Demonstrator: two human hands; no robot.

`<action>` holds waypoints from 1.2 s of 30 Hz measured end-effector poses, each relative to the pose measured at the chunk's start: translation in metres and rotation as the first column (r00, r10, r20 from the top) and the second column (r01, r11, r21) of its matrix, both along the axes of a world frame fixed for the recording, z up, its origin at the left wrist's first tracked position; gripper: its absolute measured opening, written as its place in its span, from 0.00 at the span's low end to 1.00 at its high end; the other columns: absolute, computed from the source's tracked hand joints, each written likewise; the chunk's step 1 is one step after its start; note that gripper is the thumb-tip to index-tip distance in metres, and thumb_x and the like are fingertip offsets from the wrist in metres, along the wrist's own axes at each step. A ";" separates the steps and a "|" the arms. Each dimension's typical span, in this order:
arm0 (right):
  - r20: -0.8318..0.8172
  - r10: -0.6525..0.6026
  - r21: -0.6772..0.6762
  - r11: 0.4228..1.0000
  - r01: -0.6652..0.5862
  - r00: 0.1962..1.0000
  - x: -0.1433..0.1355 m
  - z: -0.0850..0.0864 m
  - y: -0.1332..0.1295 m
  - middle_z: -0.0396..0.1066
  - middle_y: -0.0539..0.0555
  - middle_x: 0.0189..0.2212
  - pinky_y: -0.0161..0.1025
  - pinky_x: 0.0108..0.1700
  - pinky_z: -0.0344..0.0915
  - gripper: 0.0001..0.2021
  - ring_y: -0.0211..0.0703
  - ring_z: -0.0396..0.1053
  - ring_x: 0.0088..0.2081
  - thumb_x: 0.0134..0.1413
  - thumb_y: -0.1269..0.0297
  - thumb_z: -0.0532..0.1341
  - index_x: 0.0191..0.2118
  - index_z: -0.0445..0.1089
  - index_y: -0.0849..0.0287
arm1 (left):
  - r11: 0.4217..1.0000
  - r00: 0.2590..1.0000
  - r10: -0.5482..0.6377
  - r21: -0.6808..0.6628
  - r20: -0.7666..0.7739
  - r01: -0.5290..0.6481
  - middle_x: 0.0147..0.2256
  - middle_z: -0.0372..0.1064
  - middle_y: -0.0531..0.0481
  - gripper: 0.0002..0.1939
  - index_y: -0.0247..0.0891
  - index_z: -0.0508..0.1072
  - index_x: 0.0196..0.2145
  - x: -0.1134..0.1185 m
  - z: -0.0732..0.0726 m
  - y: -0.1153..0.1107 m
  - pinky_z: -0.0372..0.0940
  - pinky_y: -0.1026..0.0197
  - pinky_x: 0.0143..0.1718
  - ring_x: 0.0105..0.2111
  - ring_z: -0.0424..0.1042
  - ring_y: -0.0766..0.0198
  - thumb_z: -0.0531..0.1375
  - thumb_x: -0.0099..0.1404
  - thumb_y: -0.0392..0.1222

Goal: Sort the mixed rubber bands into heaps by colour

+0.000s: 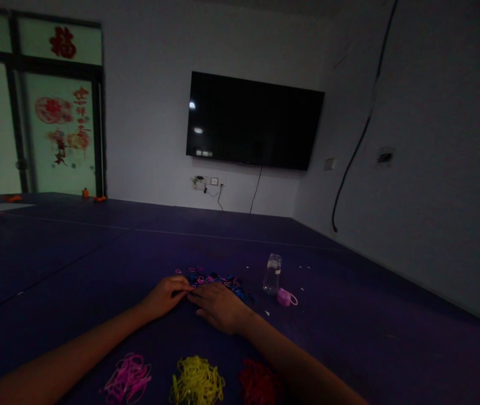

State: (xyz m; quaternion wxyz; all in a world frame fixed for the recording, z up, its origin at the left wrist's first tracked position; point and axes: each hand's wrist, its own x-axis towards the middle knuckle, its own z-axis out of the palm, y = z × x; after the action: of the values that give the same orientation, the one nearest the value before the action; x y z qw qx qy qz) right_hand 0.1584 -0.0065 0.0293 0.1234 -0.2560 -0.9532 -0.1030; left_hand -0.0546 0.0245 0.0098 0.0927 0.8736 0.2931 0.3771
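A mixed heap of small blue and pink bands [233,284] lies on the purple table, just beyond my hands. At its left edge, my left hand [167,296] has thumb and fingertips pinched together; whatever is between them is too small to make out. My right hand [219,306] lies palm down against the near side of the heap, fingers extended, its fingertips close to the left ones. Nearer to me are three piles of bands: pink [128,379], yellow [197,382] and red [259,383], the red one partly behind my right forearm.
A clear bottle [272,275] stands right of the heap, its pink looped cap [284,297] beside it. White scraps dot the purple table [96,270]. Small orange objects [85,193] sit at the far left edge. A dark television [254,121] hangs on the wall.
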 end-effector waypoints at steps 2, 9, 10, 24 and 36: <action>0.007 0.006 -0.005 1.000 -0.006 1.000 0.000 0.000 0.000 0.60 0.57 0.56 0.44 0.56 0.53 0.20 0.45 0.57 0.56 0.61 0.62 0.48 0.57 0.58 0.59 | 1.000 1.000 0.003 -0.002 0.004 -0.003 0.31 0.72 0.49 0.10 0.38 0.76 0.36 0.000 0.000 0.000 0.65 0.63 0.36 0.33 0.71 0.64 0.54 0.62 0.34; 0.007 0.002 -0.011 1.000 -0.002 1.000 0.000 -0.004 0.003 0.59 0.55 0.57 0.45 0.56 0.52 0.19 0.44 0.56 0.56 0.62 0.60 0.48 0.56 0.59 0.56 | 0.997 0.997 0.069 0.034 0.027 -0.070 0.35 0.74 0.48 0.12 0.39 0.76 0.38 -0.001 -0.002 0.003 0.66 0.61 0.40 0.35 0.72 0.63 0.54 0.62 0.34; 0.008 0.004 -0.012 1.000 -0.003 1.000 0.000 -0.005 0.003 0.58 0.55 0.57 0.45 0.56 0.52 0.19 0.44 0.56 0.57 0.62 0.60 0.48 0.56 0.60 0.56 | 0.995 0.996 0.086 0.037 0.032 -0.088 0.36 0.74 0.48 0.12 0.40 0.76 0.39 -0.002 -0.002 0.004 0.66 0.60 0.41 0.37 0.72 0.63 0.53 0.62 0.33; -0.027 -0.035 0.004 0.999 0.035 0.999 0.001 -0.004 0.004 0.70 0.58 0.44 0.41 0.50 0.57 0.15 0.45 0.65 0.46 0.62 0.62 0.48 0.43 0.68 0.61 | 0.984 0.984 0.175 0.029 -0.024 -0.174 0.38 0.74 0.48 0.22 0.40 0.76 0.38 -0.004 -0.007 0.009 0.63 0.56 0.47 0.41 0.71 0.61 0.51 0.53 0.25; 0.013 -0.074 0.168 0.983 0.071 0.997 0.001 -0.012 0.009 0.70 0.55 0.29 0.39 0.37 0.59 0.15 0.42 0.65 0.32 0.61 0.63 0.48 0.30 0.69 0.61 | 0.981 0.984 0.003 0.192 -0.181 0.032 0.25 0.68 0.49 0.14 0.36 0.72 0.25 0.001 0.001 0.000 0.60 0.61 0.33 0.29 0.66 0.63 0.54 0.66 0.42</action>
State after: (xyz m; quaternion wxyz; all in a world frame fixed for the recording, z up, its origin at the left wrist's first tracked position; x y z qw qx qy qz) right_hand 0.1596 0.0021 0.0168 0.1313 -0.2784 -0.9324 -0.1894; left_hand -0.0537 0.0245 0.0109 -0.0171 0.9112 0.2556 0.3228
